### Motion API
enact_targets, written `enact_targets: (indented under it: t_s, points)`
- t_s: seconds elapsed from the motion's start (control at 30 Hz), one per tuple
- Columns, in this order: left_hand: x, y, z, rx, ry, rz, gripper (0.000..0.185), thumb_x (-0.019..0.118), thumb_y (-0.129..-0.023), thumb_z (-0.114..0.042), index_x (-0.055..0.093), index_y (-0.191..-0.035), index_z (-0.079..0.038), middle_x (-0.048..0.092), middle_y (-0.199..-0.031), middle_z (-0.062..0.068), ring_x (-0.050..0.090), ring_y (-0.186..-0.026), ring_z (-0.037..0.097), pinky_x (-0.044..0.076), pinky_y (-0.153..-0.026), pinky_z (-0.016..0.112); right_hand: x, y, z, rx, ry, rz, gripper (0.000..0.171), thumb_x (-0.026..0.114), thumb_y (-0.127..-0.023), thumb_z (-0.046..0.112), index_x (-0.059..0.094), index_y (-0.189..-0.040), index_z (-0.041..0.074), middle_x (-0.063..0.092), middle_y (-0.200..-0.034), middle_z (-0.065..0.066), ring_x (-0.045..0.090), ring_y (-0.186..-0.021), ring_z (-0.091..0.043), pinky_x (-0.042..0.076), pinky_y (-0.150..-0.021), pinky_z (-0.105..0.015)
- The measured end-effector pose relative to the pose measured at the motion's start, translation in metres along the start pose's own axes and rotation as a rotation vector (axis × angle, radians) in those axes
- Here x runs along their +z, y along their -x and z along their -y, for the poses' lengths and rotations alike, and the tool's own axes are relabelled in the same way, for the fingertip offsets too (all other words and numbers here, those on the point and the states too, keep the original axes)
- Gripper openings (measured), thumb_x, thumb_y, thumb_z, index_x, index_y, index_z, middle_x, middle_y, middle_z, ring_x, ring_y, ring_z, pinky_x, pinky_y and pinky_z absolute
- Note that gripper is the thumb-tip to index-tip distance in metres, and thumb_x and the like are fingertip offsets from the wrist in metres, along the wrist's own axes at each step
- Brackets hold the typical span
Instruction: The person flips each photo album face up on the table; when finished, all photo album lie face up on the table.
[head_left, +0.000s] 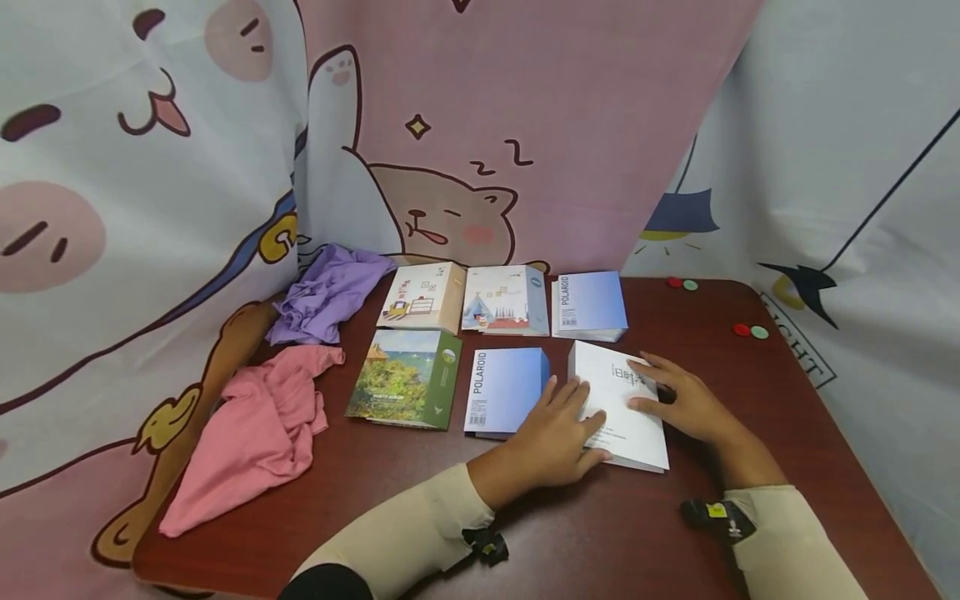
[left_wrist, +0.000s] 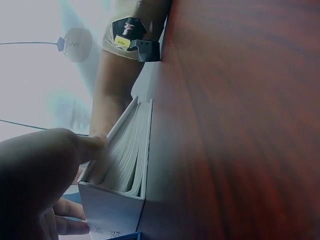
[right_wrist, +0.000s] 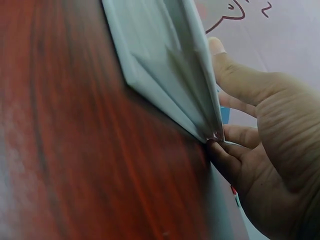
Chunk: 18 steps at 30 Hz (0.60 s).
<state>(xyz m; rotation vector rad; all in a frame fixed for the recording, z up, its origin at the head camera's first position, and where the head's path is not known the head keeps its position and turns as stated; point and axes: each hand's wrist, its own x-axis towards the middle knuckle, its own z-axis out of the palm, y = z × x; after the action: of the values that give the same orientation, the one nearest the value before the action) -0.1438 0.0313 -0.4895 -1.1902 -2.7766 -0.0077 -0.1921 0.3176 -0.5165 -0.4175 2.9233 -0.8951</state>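
Observation:
A white book (head_left: 626,410) lies flat near the front middle of the dark red table (head_left: 780,417). My left hand (head_left: 581,417) rests on its left edge with the fingers laid straight over the cover. My right hand (head_left: 648,383) lies spread on the cover's right side. In the left wrist view the thumb (left_wrist: 75,150) touches the book's page edge (left_wrist: 127,155). In the right wrist view the fingertips (right_wrist: 220,150) of my right hand (right_wrist: 260,145) sit at the corner of the white book (right_wrist: 160,65), whose cover looks slightly raised.
Beside the white book lies a blue POLAROID album (head_left: 504,390), with another (head_left: 590,304) behind it. A green landscape album (head_left: 408,379) and two illustrated ones (head_left: 422,296) (head_left: 504,300) lie further left. Purple cloth (head_left: 330,292) and pink cloth (head_left: 255,433) sit at the left; small red and green discs (head_left: 750,331) at the right.

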Motion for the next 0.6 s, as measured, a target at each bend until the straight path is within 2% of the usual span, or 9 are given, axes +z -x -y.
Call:
enact_targets:
  t_s: [0.13,0.37,0.6]
  points:
    - [-0.0018,-0.0021,-0.0027,-0.014,-0.045,-0.001,0.056,0.051,-0.109,-0.064,0.064,-0.152,-0.032,0.051,-0.167,0.014,0.042,-0.161,0.032,0.032,-0.133,0.059,-0.0022,-0.0016,0.0008,-0.004,-0.014,0.016,0.081,0.088,-0.093,0.039,0.055,-0.161,0.01,0.038,-0.17,-0.034,0.04,-0.152,-0.064,0.036,-0.115,-0.084]
    - [-0.0027,-0.0038,-0.0069,-0.031,-0.051,-0.022,0.055,0.053,-0.108,-0.065,0.067,-0.149,-0.031,0.052,-0.164,0.014,0.045,-0.159,0.032,0.034,-0.132,0.06,-0.0059,-0.0037,0.0009,-0.016,-0.007,0.025,0.081,0.088,-0.093,0.038,0.054,-0.161,0.008,0.039,-0.17,-0.034,0.04,-0.151,-0.064,0.038,-0.115,-0.084]
    - [-0.003,-0.0043,-0.0096,-0.043,-0.079,-0.002,0.054,0.052,-0.109,-0.064,0.067,-0.15,-0.031,0.052,-0.164,0.014,0.045,-0.158,0.032,0.032,-0.133,0.058,-0.0062,-0.0065,0.0023,-0.026,-0.014,0.042,0.082,0.088,-0.093,0.039,0.054,-0.161,0.008,0.039,-0.169,-0.035,0.043,-0.15,-0.063,0.04,-0.114,-0.082]
